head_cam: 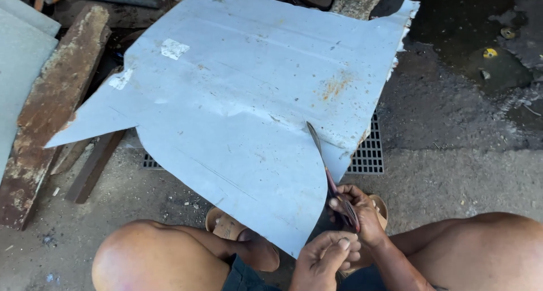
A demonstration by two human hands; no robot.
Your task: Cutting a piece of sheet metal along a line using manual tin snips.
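1. The right hand (362, 212) has its grip clamped round the handles of a pair of long, dark metal tin snips (331, 178). The fingers curl over the top and the wrist is bent back toward the body.
2. The left hand (325, 257) sits just below it, fingers folded together. It seems to pinch the near cut corner of the sheet or the lower handle; I cannot tell which from here.
3. The snip blades run up and away into the right edge of a large, pale grey, rust-spotted sheet of thin metal (237, 98). The sheet lies over a dark drain grate (367, 152) on the concrete ground (452, 172), its near point hanging between the person's knees.
4. The risk I see: bare hands and bare knees sit right beside a freshly cut edge, so a slip of the blades or a sprung strip could slice skin.
5. The sheet is only propped, its far left corner by a rusty wooden plank (51, 104). It could rock or slide under the squeeze and drag the cut off line.
6. The sandalled feet (226, 226) are tucked under the sheet's point, where a falling offcut would land.
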